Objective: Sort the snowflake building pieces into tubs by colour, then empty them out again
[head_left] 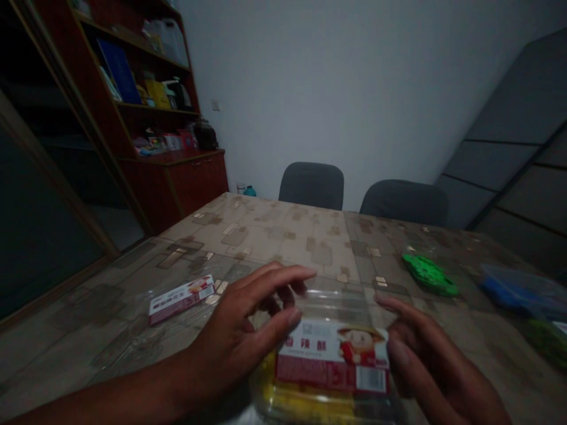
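Note:
A clear plastic food box (328, 407) with yellow contents lies in front of me, near the bottom of the head view. Across its lid runs a white and dark red label (332, 354) with a cartoon figure in a hat. My left hand (261, 313) curls over the box's left side, its thumb at the label's edge and its index finger stretched toward the far rim. At the right side, my right hand (434, 360) has its thumb and bent fingers against the box. The undersides of both grips are hidden, and the picture is dim and slightly blurred.
On the left lies another clear plastic piece with a similar label (181, 299). To the right are a bright green item (429, 274), a clear box with blue contents (509, 289) and something yellow-green (547, 339). Two grey chairs (311, 186) stand beyond the patterned table (283, 230).

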Tool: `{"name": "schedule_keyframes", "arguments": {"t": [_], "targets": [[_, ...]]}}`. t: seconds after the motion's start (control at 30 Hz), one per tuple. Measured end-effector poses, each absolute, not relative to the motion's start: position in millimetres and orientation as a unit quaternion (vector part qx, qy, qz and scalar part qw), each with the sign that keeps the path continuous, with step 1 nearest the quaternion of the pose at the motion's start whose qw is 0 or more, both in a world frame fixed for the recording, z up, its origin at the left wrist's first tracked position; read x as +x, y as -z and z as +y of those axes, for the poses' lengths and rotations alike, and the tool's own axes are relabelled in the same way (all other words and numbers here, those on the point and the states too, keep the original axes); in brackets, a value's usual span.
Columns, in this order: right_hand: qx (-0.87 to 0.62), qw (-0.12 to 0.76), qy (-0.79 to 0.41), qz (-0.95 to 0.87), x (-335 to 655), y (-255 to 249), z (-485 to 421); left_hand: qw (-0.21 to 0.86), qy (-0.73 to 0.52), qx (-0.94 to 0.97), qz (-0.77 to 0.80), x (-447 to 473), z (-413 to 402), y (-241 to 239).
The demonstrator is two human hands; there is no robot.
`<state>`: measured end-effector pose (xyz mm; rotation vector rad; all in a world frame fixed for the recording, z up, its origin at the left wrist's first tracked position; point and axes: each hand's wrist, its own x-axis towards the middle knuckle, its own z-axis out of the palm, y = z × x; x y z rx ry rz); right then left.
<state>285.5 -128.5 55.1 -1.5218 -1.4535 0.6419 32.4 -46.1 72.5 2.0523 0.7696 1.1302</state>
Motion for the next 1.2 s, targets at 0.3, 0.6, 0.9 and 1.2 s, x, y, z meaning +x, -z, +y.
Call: {"name": "schedule_keyframes", "arguments": {"t": [0.3, 0.6, 0.9, 1.2], "targets": [[-0.655, 0.439, -0.287, -0.544, 271.2, -17.6, -126.8, 0.612, -0.415, 0.546, 0.394, 32.5, -53.3, -23.8], [-0.652, 0.369, -0.175, -0.639, 281.2, 21.3, -122.0, 0.375, -0.333, 0.790, 0.353, 15.9, -54.6, -9.9], [-0.673, 0.312, -0.154, -0.653, 293.1, 31.9, -109.9, 0.454, -0.375, 0.663, 0.462, 23.1, -44.7, 9.5], [-0.680, 0.336, -0.287, -0.585, 290.1, 32.3, -107.6, 0.656, -0.418, 0.449, 0.441, 34.3, -41.6, 22.4]]}}
